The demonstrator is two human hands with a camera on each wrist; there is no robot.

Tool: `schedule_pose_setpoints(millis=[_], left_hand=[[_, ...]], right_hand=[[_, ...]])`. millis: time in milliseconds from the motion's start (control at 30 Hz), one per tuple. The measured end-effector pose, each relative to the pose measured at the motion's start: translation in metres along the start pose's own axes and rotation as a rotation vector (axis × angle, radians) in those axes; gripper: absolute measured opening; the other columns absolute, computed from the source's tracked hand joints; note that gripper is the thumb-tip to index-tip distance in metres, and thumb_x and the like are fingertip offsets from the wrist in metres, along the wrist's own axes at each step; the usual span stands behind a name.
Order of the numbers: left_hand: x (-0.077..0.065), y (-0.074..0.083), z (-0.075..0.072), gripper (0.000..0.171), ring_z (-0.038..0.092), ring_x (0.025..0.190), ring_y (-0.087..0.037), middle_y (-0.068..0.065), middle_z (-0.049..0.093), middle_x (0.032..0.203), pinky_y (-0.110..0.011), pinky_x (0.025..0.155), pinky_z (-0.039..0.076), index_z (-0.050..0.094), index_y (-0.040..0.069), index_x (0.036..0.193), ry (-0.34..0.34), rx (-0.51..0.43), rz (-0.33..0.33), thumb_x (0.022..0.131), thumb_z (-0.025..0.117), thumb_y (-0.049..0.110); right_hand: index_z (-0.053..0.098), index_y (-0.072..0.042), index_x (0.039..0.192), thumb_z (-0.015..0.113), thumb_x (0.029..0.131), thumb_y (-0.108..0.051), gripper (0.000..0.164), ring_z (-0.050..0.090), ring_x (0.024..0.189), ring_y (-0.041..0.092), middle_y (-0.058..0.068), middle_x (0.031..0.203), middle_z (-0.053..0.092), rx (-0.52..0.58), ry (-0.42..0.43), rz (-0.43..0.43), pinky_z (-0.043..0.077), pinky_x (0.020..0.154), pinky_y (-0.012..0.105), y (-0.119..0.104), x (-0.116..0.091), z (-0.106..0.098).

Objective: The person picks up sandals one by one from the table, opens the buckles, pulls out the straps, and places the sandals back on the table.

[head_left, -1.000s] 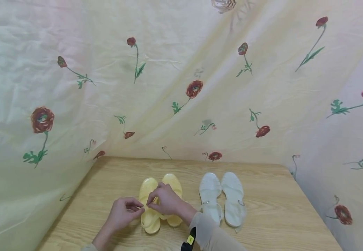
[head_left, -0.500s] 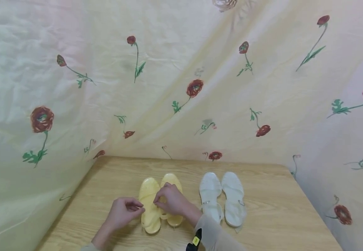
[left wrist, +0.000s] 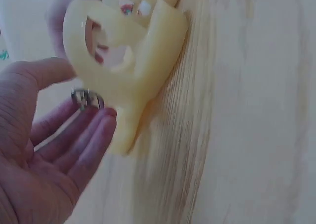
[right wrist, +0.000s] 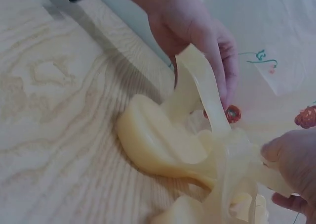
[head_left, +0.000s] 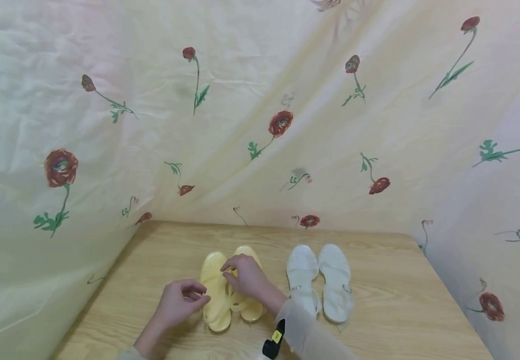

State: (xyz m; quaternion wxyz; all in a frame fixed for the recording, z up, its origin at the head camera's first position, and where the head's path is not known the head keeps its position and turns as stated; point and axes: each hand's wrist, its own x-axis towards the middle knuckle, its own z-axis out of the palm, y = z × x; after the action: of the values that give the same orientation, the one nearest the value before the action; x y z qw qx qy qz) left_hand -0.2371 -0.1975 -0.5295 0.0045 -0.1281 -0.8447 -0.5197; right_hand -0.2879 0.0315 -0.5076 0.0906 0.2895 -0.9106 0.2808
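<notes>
The cloth (head_left: 233,90) hangs behind the table (head_left: 399,290), its flowered folds meeting the far edge. The white sandals (head_left: 302,267) lie side by side right of the yellow pair, toes toward the far edge. Of the yellow pair, the left sandal (head_left: 215,285) lies nearer the table's left edge; its long axis runs from a heel by the near edge to a toe toward the far edge. The right sandal (head_left: 252,314) lies close beside it.

The right hand (head_left: 252,281) comes in from the near right and stands over the pair, thumb and finger a little apart; whether it touches a strap I cannot tell.

The left hand (head_left: 176,302) is at the left sandal's outer side, so the sandal lies to its right, its axis across the reach of the fingers. Its grip is loose, with a gap between thumb and fingers.

The strap (left wrist: 74,41) rises in a loop just beside that hand. The buckle (left wrist: 88,99) sits right at the left fingertips, which makes the left hand the nearer one; whether they touch it is unclear.
</notes>
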Motion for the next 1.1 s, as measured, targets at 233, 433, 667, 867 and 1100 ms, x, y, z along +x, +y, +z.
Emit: schedule_pose_setpoints(millis=[233,433,667,867,1100], left_hand=[[-0.018,0.028,0.032,0.098,0.071,0.098,-0.023,-0.018,0.072,0.123,-0.036,0.081,0.062,0.063,-0.003,0.136,-0.013,0.314,-0.022,0.066,0.098,0.056],[-0.022,0.028,0.056,0.088,0.07,0.093,-0.024,-0.013,0.07,0.113,-0.042,0.08,0.063,0.068,-0.003,0.121,0.06,0.517,0.045,0.061,0.097,0.054],[-0.006,0.016,0.037,0.058,0.064,0.079,-0.013,-0.005,0.071,0.094,-0.028,0.069,0.058,0.077,-0.002,0.101,0.154,0.478,0.019,0.058,0.097,0.031],[0.019,0.008,0.003,0.055,0.069,0.084,-0.019,-0.008,0.074,0.093,-0.034,0.072,0.061,0.078,-0.001,0.105,0.193,0.485,-0.007,0.061,0.097,0.026],[0.039,-0.003,-0.006,0.054,0.07,0.089,-0.022,-0.011,0.075,0.101,-0.035,0.076,0.061,0.079,-0.001,0.106,0.15,0.472,0.021,0.063,0.098,0.025]], right_hand=[[0.073,-0.004,0.126,0.061,0.106,-0.007,0.024,0.073,0.118,0.029,0.013,0.129,0.076,0.103,-0.059,0.043,0.062,0.098,0.038,0.003,0.005,-0.006],[0.069,-0.002,0.133,0.054,0.108,-0.006,0.029,0.069,0.128,0.035,0.017,0.138,0.071,0.162,-0.087,0.051,0.059,0.105,0.048,0.007,0.0,-0.017],[0.07,-0.002,0.129,0.059,0.104,-0.003,0.028,0.068,0.126,0.037,0.018,0.134,0.072,0.132,-0.023,0.046,0.058,0.104,0.051,0.019,-0.01,-0.03],[0.073,-0.001,0.122,0.06,0.101,0.0,0.024,0.069,0.122,0.038,0.02,0.127,0.074,0.105,0.022,0.095,0.058,0.103,0.053,0.03,-0.019,-0.042],[0.077,0.0,0.111,0.062,0.097,0.005,0.022,0.069,0.123,0.04,0.021,0.123,0.075,0.081,-0.007,0.147,0.057,0.104,0.056,0.036,-0.035,-0.051]])
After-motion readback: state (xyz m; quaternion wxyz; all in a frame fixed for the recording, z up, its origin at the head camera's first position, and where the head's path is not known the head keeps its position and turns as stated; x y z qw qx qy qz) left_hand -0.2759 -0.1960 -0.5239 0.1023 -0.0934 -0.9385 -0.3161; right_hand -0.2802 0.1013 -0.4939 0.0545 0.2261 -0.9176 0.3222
